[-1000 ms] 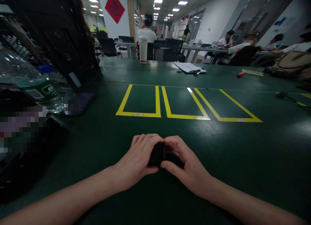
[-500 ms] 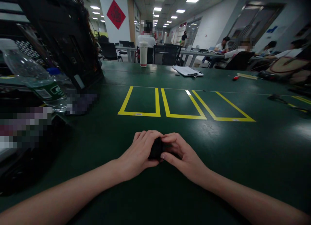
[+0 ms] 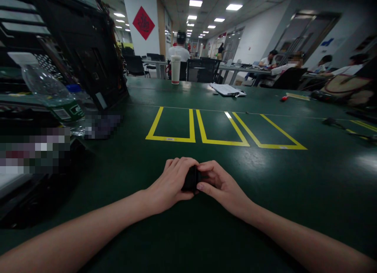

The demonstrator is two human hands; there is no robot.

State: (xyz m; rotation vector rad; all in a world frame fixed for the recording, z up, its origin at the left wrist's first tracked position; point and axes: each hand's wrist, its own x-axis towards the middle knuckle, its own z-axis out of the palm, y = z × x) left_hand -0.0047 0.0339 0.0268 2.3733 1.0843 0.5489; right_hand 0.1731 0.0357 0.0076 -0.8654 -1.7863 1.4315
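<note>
A small black object (image 3: 190, 181) with a rounded body and a ridge or rim on its right side sits between my hands, low over the table. Its exact kind cannot be made out in the dark. My left hand (image 3: 169, 182) wraps around it from the left, fingers over the top and thumb below. From the right, the fingertips and thumb of my right hand (image 3: 226, 190) close on the rimmed end. Much of the object is hidden behind the fingers.
Yellow tape outlines (image 3: 171, 139) mark the green table (image 3: 282, 186) ahead. Farther back are a white cup (image 3: 176, 70) and a clipboard with papers (image 3: 227, 89). Plastic bottles (image 3: 55, 92) and a black computer case (image 3: 85, 53) crowd the left. People sit in the background.
The view has shifted slightly, so the background sits a little lower. Both hands stay around the black object, and slightly more of its rimmed right end shows.
</note>
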